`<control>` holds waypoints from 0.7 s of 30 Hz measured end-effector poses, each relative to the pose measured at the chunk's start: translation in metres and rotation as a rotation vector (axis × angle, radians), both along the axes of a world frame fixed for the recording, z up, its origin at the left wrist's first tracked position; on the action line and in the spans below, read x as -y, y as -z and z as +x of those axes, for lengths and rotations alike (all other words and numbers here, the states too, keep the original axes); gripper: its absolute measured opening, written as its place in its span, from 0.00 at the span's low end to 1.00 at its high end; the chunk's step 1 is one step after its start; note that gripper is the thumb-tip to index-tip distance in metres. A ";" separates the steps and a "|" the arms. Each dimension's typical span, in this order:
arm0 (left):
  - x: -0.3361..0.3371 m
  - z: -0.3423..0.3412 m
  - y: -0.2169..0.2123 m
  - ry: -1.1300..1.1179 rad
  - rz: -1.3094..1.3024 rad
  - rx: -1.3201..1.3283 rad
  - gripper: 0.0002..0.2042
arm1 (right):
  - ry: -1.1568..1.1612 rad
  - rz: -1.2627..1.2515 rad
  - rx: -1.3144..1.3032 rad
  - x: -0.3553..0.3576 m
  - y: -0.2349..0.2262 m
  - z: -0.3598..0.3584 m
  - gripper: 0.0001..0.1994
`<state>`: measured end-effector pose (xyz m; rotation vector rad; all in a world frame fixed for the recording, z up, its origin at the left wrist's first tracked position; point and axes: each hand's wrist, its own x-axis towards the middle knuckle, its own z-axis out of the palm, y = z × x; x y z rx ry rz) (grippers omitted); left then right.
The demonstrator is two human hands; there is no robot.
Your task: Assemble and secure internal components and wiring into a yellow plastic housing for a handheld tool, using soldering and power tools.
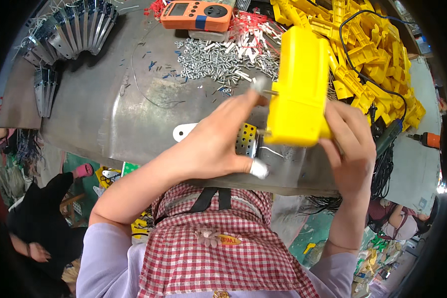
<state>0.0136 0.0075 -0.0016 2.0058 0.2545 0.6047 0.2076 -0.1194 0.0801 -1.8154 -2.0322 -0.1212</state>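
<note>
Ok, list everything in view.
plastic housing: 1, yellow, in right hand
multimeter: 1, orange, top centre
screws and nuts: many, silver, below multimeter
red-wired parts: many, red and white, beside multimeter
plastic parts: heap, yellow, upper right
cable: 1, black, across heap
strip assemblies: 2 clusters, silver, upper left
perforated piece: 1, yellow and silver, by left hand
holed tab: 1, white, left of perforated piece
hand tool: 1, orange and black, far right
workbench: 1, grey, centre
other people: at least 2, black and maroon clothing, lower left and right
apron: 1, red and white, bottom
left hand: 1, white-capped fingertips, left of housing
right hand: 1, bare, gripping housing
</note>
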 end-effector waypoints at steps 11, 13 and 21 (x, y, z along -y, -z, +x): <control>0.006 0.009 0.019 0.001 0.347 -0.228 0.34 | 0.150 -0.164 -0.059 0.049 0.071 0.010 0.31; 0.006 0.008 0.020 0.009 0.357 -0.229 0.34 | 0.157 -0.158 0.007 0.041 0.055 0.005 0.29; 0.012 0.017 0.020 -0.019 0.395 -0.271 0.35 | 0.167 -0.175 0.138 0.043 0.058 -0.008 0.25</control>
